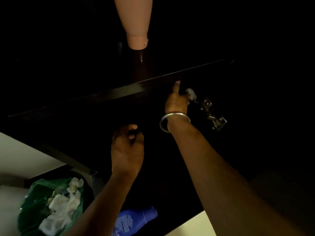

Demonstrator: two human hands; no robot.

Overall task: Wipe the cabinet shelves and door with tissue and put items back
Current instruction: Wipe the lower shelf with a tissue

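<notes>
Right hand (pixel 175 101), bangled, fingers clenched round crumpled white tissue (pixel 190 93) just under the dark shelf edge (pixel 119 92); left hand (pixel 127 149) loosely curled, grasping nothing visible.

White print covers the blue bottle (pixel 136 220) at the bottom edge, but it is too blurred to read.

Tissue (pixel 190 93): small, white and scrunched up. It is in the right hand (pixel 175 101), just under the front edge of the shelf.
Shelf (pixel 119 92): dark and shiny. Its front edge runs slanted, low on the left and high on the right.
Pink bottle (pixel 134 23): tall and pale pink. It stands on the shelf, back from the front edge, and shows in the shine.
</notes>
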